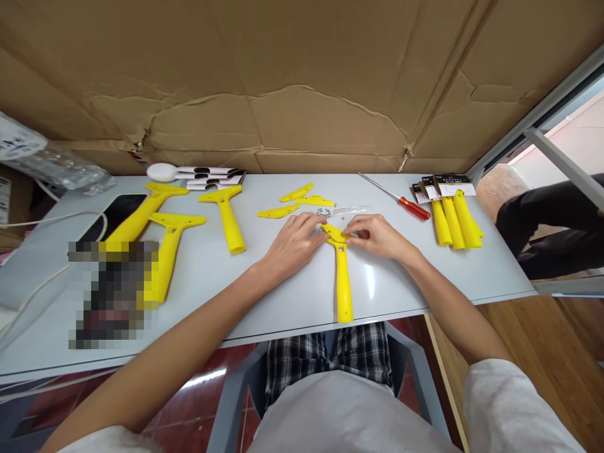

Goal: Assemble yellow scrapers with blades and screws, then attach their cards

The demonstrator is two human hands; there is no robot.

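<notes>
A yellow scraper [343,283] lies on the table in front of me, its handle toward me and its wide head away. A yellow cover plate [336,234] sits on that head. At the left end of the head, my left hand [296,242] has thumb and fingers closed on the edge. My right hand [377,236] pinches the other end. Small screws [324,212] lie just beyond the left fingertips, beside a clear plastic strip [352,211]. Several loose yellow plates [297,192] rest behind my left hand.
A red-handled screwdriver [414,208] lies to the right, near carded yellow scrapers [453,223]. More yellow scrapers [226,220] are at left, with a white spoon-like item [162,172], a phone-like dark slab [116,217] and a cable [51,221]. Cardboard [283,126] walls the back.
</notes>
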